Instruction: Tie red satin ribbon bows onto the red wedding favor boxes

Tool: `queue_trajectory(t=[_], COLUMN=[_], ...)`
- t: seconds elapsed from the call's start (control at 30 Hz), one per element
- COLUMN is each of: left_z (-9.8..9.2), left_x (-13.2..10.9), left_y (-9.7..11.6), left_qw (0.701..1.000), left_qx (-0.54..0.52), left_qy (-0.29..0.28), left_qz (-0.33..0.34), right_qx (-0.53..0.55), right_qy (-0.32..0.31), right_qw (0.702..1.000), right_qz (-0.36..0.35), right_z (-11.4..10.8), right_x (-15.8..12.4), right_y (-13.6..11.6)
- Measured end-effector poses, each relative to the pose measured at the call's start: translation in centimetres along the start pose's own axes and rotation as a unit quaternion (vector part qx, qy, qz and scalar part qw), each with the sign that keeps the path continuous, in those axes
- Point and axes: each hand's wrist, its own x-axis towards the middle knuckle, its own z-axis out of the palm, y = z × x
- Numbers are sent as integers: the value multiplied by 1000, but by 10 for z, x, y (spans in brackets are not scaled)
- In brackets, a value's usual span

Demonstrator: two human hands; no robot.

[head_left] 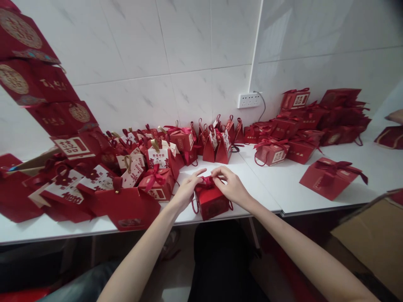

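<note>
Nearest to me, at the bottom of the frame, two bare forearms are reaching up to the front edge of the white bench [267,188]. Just right of them, in the lower right corner, a brown cardboard carton [371,239] is sitting below bench level.

The left hand [185,188] and the right hand [231,184] are meeting over a small red box [211,203], which is standing upright at the bench's front edge, in the middle of the frame. Both sets of fingers are curling inward and closing on the red ribbon [208,181] at the box's top. The left forefinger is stretching out above it. No finished bow is showing there, so I judge this box to be only partly done.

Left of the hands, a crowd of red gift boxes [157,184] is lying in a heap, many already wearing bows and labels. To the right, a flat red box [329,178] with a dark ribbon is lying apart. Further back, pointed red boxes [220,144] are standing in a cluster, and a stack of red boxes [340,113] is piling up against the right wall. So most of the lot looks ribboned already.

Behind everything, a white socket [249,100] is sitting on the tiled wall [189,42], and large red cards [34,84] are leaning in the upper left.
</note>
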Motion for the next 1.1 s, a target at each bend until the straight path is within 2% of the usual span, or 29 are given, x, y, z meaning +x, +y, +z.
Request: queue_trajectory(t=[0.17,0.37,0.6,0.77,0.87,1.1], left_z=[-2,0,0,0,0,-4], left_x=[0,-5,-4,-3,-4,-14], left_y=[-2,0,-1,-3,-4,-1], left_qw=[1000,1000,1000,1000,998,952], left_qx=[-9,-25,-11,1,53,241], left_qy=[-2,-6,-5,-3,3,103], left_qz=[1,-13,-3,9,45,156], right_qx=[-95,-130,-145,-188,-242,-281], right_qy=[-5,-19,19,32,23,8], right_qw=[993,987,984,970,952,935], right_qz=[-76,-90,-98,-147,-187,-214], right_z=[-6,-4,0,0,-2,-18], right_x=[-9,-5,-5,-5,-4,-5], right_y=[-2,-1,-1,0,-1,-1])
